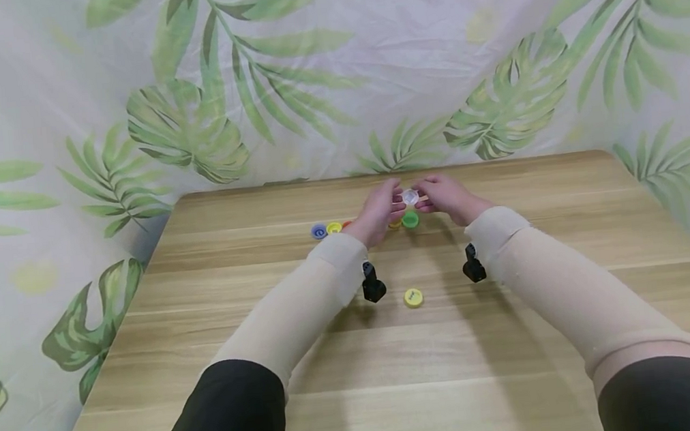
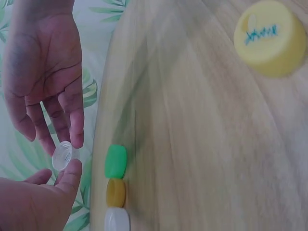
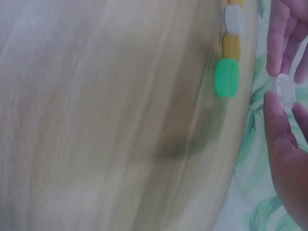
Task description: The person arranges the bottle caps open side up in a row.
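Near the far edge of the table, a small clear plastic bottle cap (image 1: 410,197) is up between both hands. My left hand (image 1: 379,211) pinches it from the left with the fingertips, and my right hand (image 1: 449,198) has its fingertips on the opposite side. In the left wrist view the clear cap (image 2: 63,156) shows its ridged rim and hollow inside. From the right wrist, the same cap (image 3: 285,91) appears between the two sets of fingers. Just below the hands sits a green cap (image 1: 410,219), the right end of a row of caps.
Along the row lie a blue cap (image 1: 318,231), a yellow cap (image 1: 334,228), a partly covered red cap (image 1: 347,224), a white cap (image 2: 118,220) and an orange cap (image 2: 115,192). A yellow cap with green writing (image 1: 414,298) sits nearer on the wooden table (image 1: 398,402). Leaf-print cloth (image 1: 311,109) hangs behind.
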The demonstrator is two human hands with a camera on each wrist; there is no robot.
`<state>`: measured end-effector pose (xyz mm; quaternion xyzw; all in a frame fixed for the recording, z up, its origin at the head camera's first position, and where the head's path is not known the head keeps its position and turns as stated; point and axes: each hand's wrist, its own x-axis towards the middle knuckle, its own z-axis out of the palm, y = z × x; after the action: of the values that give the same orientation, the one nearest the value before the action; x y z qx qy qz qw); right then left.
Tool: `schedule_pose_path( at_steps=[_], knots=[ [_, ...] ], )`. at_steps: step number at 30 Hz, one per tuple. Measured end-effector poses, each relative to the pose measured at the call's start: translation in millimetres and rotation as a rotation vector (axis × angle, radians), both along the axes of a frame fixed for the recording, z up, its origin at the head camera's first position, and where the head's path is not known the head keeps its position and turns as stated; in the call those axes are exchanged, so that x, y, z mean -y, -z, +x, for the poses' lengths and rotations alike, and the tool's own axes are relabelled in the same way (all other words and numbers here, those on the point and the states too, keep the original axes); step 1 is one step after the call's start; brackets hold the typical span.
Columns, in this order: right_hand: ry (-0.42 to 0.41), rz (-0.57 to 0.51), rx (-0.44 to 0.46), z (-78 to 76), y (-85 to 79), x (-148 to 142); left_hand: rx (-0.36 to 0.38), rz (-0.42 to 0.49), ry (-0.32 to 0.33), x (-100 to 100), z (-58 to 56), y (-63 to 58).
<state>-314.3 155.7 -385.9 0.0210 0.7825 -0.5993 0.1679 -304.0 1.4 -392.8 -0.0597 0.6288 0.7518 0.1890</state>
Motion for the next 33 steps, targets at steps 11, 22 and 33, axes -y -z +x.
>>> schedule_pose_path(
  at_steps=[11,22,33],
  knots=[
    [-0.035,-0.006,0.011,-1.5,4.7,-16.6,-0.037,0.030,0.014,-20.4,2.0,7.2],
    [-0.043,0.139,0.037,-0.5,12.5,-35.0,0.014,0.025,0.081,-40.2,10.6,9.4],
    [-0.022,0.179,0.078,5.1,24.5,-34.5,0.079,0.036,0.168,-43.3,12.5,16.5]
  ],
)
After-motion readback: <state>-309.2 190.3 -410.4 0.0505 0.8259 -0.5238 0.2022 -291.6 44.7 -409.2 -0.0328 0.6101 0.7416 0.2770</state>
